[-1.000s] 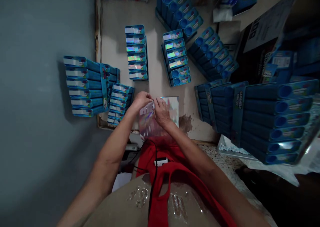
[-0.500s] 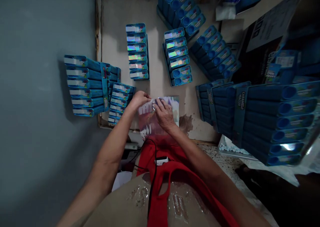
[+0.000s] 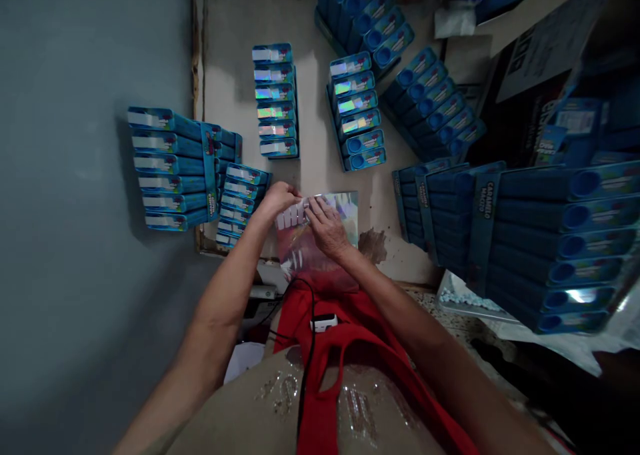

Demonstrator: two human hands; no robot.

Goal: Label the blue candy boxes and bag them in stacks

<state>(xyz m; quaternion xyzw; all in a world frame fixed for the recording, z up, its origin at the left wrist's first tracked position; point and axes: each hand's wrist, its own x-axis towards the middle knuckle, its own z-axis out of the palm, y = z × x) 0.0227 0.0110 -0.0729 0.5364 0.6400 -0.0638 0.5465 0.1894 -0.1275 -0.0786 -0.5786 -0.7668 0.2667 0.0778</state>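
A shiny iridescent sheet of labels (image 3: pixel 320 258) lies at the table's front edge, with a row of small pale labels (image 3: pixel 291 216) along its upper left part. My left hand (image 3: pixel 280 200) is closed at the upper left corner of this sheet, its fingertips partly hidden. Over the sheet's upper middle, beside the label row, my right hand (image 3: pixel 327 228) bends its fingers down close together. What its fingertips pinch, if anything, is too small to make out. Just left of my left hand stands a small pack of blue tubes (image 3: pixel 239 201) with pale labels on their ends.
Two racks of blue tubes (image 3: pixel 275 93) (image 3: pixel 356 101) stand beyond the hands, many ends bearing shiny labels. More tube packs (image 3: pixel 525 221) crowd the right side, near a dark box (image 3: pixel 530 88). A larger labelled pack (image 3: pixel 165 168) sits left, by the grey wall (image 3: pixel 90 108).
My right hand has shifted very slightly on the sheet, and a bright bit at its fingertips shows less now. My left hand stays at the sheet's corner.
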